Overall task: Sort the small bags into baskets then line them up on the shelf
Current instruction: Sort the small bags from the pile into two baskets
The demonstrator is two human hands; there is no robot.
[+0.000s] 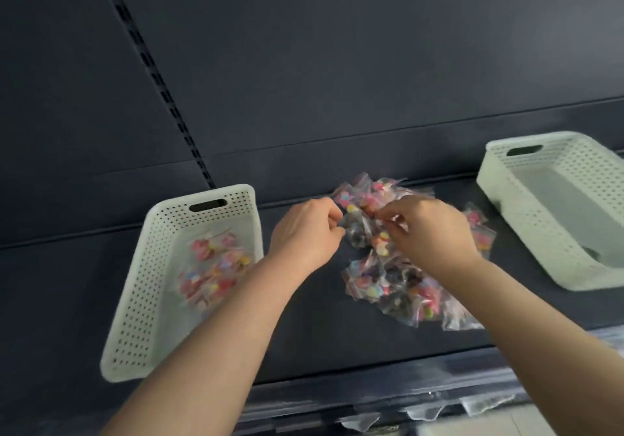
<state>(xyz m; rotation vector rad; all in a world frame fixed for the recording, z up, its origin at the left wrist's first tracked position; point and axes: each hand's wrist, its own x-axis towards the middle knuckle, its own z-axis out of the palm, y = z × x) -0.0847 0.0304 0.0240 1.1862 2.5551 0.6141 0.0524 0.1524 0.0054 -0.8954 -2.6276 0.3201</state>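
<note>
**Both hands pinching at the heap, a basket on either side**

On the dark shelf (304,334) a loose pile of bags (388,283) lies in the middle, clear plastic over bright coloured bits. The left hand (305,229) and right hand (429,233) meet over its far part. Each grip is closed to a fingertip pinch on the clear plastic of one small bag (354,234) with darker contents, held between them just above the heap. The picture is blurred there, so the exact fingerholds are hard to make out.

To the left, near the left forearm, the left basket (141,287) sits at an angle, white and perforated. The sorted bags (216,270) inside it lie bunched against its right wall. The right basket (526,233) stands well apart on the far right, beyond the pile, also skewed.

Bare shelf runs between each basket and the heap, and in front of the heap up to the front lip (371,398). Behind, the back panel (337,64) rises close after the pile, with a slotted upright (158,81) running up it above the left basket.
</note>
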